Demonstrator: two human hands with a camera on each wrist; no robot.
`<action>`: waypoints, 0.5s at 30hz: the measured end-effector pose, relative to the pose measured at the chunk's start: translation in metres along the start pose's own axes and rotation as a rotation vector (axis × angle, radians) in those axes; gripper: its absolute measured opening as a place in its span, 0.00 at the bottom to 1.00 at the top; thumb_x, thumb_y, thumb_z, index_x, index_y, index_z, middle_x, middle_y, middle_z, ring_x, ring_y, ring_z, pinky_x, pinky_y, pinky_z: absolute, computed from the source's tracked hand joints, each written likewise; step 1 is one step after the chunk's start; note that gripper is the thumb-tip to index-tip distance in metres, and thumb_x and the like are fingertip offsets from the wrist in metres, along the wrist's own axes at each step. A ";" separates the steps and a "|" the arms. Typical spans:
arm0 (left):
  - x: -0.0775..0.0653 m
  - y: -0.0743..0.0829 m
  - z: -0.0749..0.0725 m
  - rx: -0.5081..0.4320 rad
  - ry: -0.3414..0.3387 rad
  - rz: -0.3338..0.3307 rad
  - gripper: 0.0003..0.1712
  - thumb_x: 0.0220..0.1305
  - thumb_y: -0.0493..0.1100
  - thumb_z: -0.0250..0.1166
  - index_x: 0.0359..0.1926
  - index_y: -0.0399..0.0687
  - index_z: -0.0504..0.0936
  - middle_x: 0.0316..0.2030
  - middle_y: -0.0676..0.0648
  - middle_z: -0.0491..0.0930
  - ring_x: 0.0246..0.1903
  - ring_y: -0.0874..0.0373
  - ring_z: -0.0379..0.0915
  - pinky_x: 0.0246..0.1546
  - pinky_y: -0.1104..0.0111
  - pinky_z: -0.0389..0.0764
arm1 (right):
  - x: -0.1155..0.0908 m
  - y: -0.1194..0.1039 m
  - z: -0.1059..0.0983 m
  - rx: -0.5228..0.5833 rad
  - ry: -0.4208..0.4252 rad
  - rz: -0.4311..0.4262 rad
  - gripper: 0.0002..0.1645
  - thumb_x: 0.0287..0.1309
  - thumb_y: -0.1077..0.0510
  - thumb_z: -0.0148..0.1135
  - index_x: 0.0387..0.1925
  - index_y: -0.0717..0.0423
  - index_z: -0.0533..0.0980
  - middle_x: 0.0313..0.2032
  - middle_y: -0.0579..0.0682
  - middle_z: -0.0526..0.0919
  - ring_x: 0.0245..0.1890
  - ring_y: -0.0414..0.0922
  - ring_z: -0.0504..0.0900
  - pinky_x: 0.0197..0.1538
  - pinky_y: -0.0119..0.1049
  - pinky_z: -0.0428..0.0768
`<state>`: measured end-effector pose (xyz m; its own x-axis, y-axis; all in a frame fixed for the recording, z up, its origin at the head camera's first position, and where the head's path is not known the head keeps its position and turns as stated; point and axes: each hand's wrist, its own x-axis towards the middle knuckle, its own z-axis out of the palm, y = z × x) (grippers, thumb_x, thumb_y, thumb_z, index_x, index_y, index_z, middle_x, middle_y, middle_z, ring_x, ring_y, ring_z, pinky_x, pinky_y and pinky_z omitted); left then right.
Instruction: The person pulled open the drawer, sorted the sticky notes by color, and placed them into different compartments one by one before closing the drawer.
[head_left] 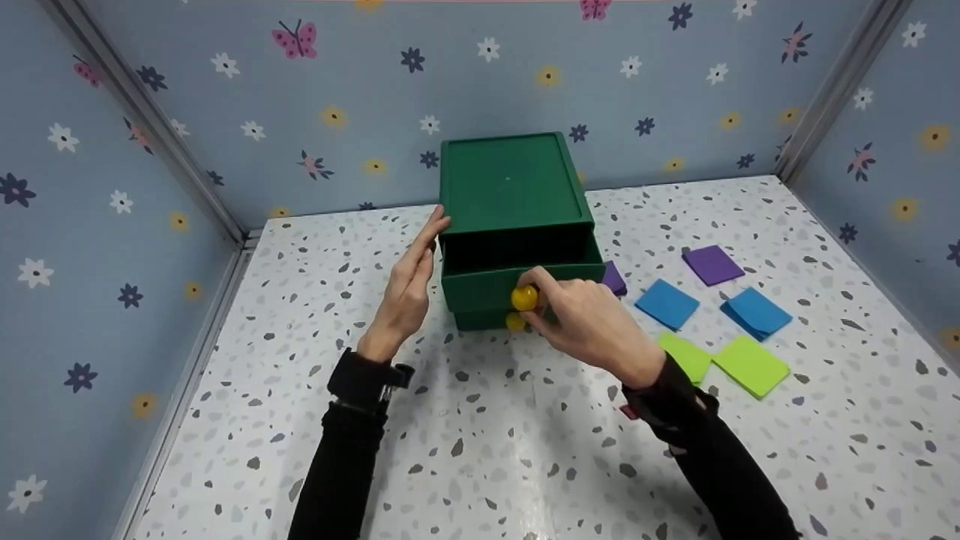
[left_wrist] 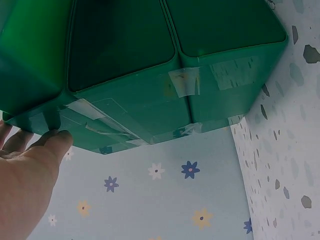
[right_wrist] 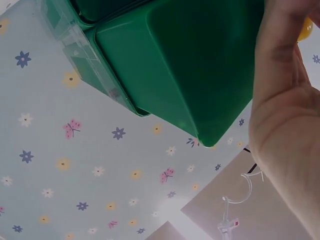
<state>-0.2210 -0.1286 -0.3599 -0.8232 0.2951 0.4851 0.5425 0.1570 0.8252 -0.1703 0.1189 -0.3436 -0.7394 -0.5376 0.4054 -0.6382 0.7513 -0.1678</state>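
Observation:
A green drawer box (head_left: 510,184) stands at the back of the table, its upper drawer (head_left: 476,291) pulled partly out and dark inside. The thumb and fingers of my right hand (head_left: 592,319) pinch this drawer's yellow knob (head_left: 524,298). A second yellow knob (head_left: 515,321) shows just below, on the lower drawer. My left hand (head_left: 405,289) rests along the box's left side, fingers straight, fingertips near the top front corner. Clear tape (left_wrist: 185,82) crosses the green side in the left wrist view. From the right wrist, the drawer's side (right_wrist: 140,65) sticks out beyond the housing.
Right of the box lie folded cloth-like squares: purple (head_left: 712,265), blue (head_left: 667,304) and lime green (head_left: 752,365), several in all. Another purple piece (head_left: 613,278) is partly hidden behind the drawer. Flower-patterned walls (head_left: 487,90) border the speckled table (head_left: 465,450).

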 end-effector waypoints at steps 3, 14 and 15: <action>0.000 0.000 0.000 0.003 0.000 0.001 0.26 0.75 0.33 0.33 0.71 0.35 0.54 0.74 0.41 0.46 0.74 0.54 0.40 0.74 0.65 0.49 | -0.001 -0.001 -0.002 -0.005 0.000 -0.008 0.18 0.63 0.50 0.58 0.52 0.47 0.68 0.32 0.45 0.83 0.28 0.38 0.80 0.34 0.24 0.77; 0.000 0.001 0.000 0.014 -0.002 -0.006 0.26 0.75 0.33 0.33 0.71 0.36 0.54 0.74 0.41 0.46 0.74 0.54 0.40 0.74 0.65 0.49 | -0.006 -0.007 -0.009 -0.015 -0.025 -0.035 0.16 0.61 0.52 0.60 0.49 0.47 0.68 0.29 0.45 0.82 0.24 0.38 0.78 0.31 0.26 0.77; 0.000 0.001 0.000 0.009 -0.003 -0.008 0.26 0.75 0.33 0.33 0.71 0.36 0.54 0.74 0.42 0.46 0.74 0.54 0.40 0.74 0.65 0.49 | -0.006 -0.008 -0.009 -0.015 -0.028 -0.040 0.16 0.61 0.52 0.60 0.48 0.47 0.67 0.29 0.45 0.82 0.24 0.39 0.79 0.31 0.26 0.77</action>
<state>-0.2205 -0.1283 -0.3588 -0.8271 0.2964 0.4775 0.5373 0.1678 0.8265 -0.1585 0.1198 -0.3365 -0.7188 -0.5778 0.3866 -0.6645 0.7345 -0.1379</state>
